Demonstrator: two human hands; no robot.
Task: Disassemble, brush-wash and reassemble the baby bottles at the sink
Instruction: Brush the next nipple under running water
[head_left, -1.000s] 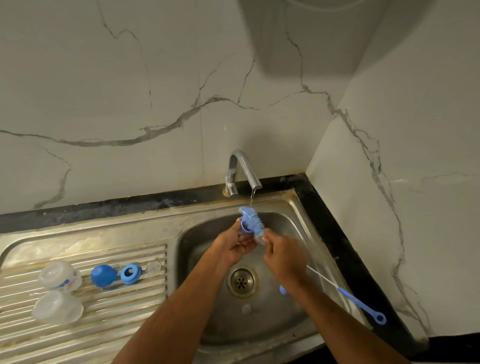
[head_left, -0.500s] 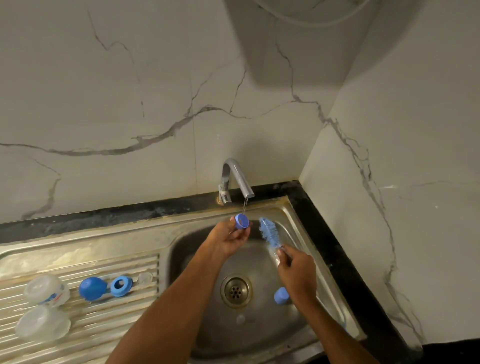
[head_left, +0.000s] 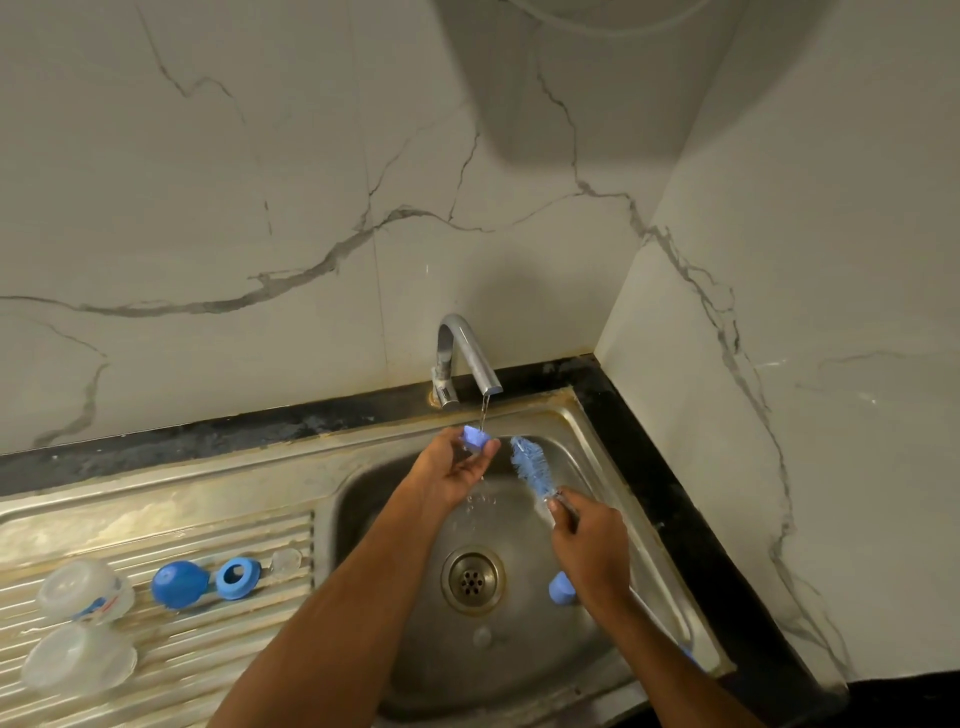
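A blue bottle ring (head_left: 475, 437) is pinched in the left hand's (head_left: 453, 474) fingertips under the tap's (head_left: 467, 353) stream, at twelve o'clock of the sink basin (head_left: 519, 670). The blue bottle brush (head_left: 531, 467) is gripped by the right hand's (head_left: 589, 548) curled fingers, at three o'clock of the ring.

Sink basin on my right, drainboard on my left.
Two bottles (head_left: 83, 623), a cap (head_left: 179, 584) and a ring (head_left: 237, 578) lie on the drainboard (head_left: 208, 530); the tap (head_left: 462, 358) stands behind the basin (head_left: 363, 499).
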